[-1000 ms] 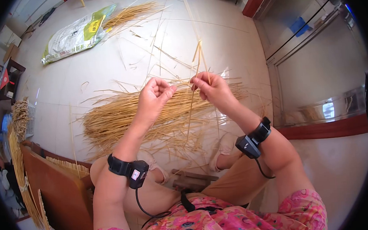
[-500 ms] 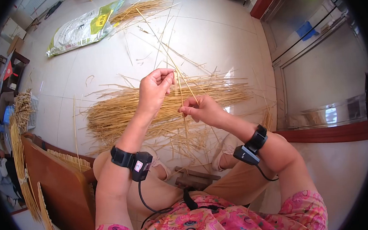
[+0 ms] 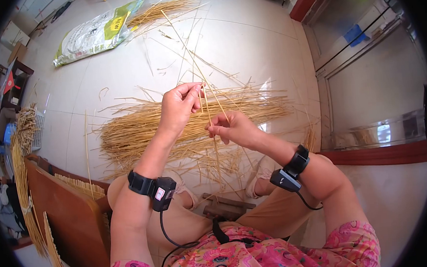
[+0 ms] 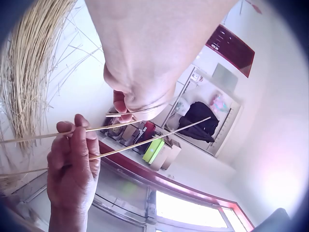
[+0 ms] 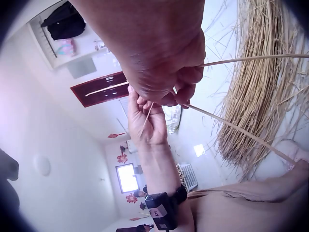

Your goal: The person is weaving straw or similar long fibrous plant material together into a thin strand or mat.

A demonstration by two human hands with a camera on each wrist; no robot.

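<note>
Over the straw pile, my left hand [image 3: 178, 108] pinches a thin straw stalk [image 3: 208, 103] between thumb and fingertips. A short straw end sticks out beside those fingers. Lower and to the right, my right hand [image 3: 236, 129] grips the same stalk farther along. A second, longer stalk [image 3: 189, 52] also runs into the right hand, slanting up past the left fingertips toward the far floor. In the left wrist view, both stalks pass through the fingers of the right hand [image 4: 75, 166], spaced apart. The right wrist view has the left hand [image 5: 150, 123] behind the right one.
Beneath the hands, a wide pile of straw [image 3: 140, 133] lies on the tiled floor. A white and green sack [image 3: 93, 38] with straw at its mouth lies beyond. A brown wooden chair [image 3: 69, 215] stands at left, a glass door [image 3: 372, 89] at right.
My right hand has moved down toward the body, away from the left hand. The long stalk's upper end has swung left. Over the last half second, both hands barely moved.
</note>
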